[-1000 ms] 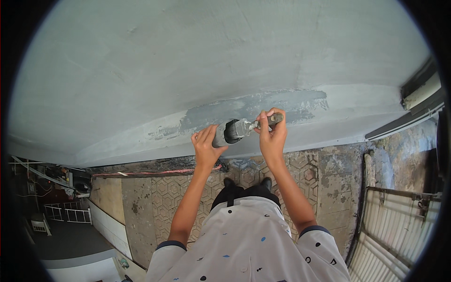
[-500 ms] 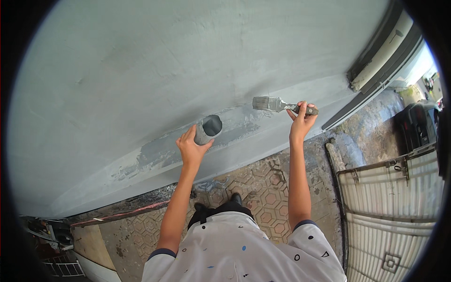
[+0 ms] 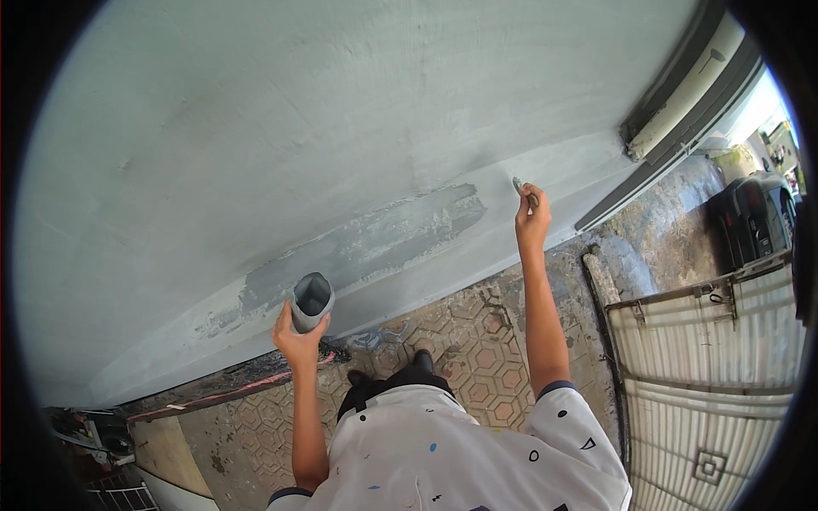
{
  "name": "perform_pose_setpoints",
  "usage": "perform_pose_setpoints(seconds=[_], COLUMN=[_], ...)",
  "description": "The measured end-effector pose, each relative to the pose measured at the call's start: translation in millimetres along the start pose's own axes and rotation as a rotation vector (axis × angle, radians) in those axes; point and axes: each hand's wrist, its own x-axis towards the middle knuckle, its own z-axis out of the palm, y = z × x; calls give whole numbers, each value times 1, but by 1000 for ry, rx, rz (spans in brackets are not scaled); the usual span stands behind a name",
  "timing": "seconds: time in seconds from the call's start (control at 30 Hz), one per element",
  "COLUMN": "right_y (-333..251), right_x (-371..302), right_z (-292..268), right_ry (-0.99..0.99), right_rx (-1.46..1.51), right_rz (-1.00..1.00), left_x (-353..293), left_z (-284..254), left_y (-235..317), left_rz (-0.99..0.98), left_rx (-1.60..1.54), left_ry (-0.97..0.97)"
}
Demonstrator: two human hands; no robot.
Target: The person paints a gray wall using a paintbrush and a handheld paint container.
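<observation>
My left hand (image 3: 299, 344) is wrapped round a grey paint container (image 3: 304, 318), its open top tilted up and its inside coated grey. It is held in front of the lower wall, above the paving. Out to the right, my right hand (image 3: 534, 225) grips a paintbrush (image 3: 519, 185) by its handle. The brush is seen nearly end-on, so its bristles are mostly hidden; whether they touch the wall I cannot tell. Between the hands, a darker grey paint patch (image 3: 366, 243) with rough edges runs along the ledge of the pale grey wall (image 3: 281, 128).
Hexagonal paving (image 3: 486, 375) lies under my feet. A corrugated metal gate (image 3: 707, 358) stands at the right, with a dark car (image 3: 754, 217) beyond it. A pale pipe (image 3: 686, 102) runs along the wall's right end. Assorted items and a metal rack (image 3: 123, 494) are at the lower left.
My left hand has moved the container down and left, away from the paint patch. My right hand has turned the brush from side-on to nearly end-on and shifted slightly left.
</observation>
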Motion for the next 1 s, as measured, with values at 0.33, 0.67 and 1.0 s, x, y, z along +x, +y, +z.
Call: perform_pose_setpoints(seconds=[0.33, 0.67, 1.0], right_y=[-108, 13, -24], right_x=[-121, -28, -54], right_z=[60, 36, 40], right_ry=[-438, -54, -191], right_rx=[280, 358, -78], right_rz=[-143, 276, -192], left_x=[-15, -32, -43], left_z=[-26, -47, -50], left_y=[-19, -50, -58], left_rz=[-93, -130, -203], left_rx=[-23, 36, 65], left_ry=[95, 145, 141])
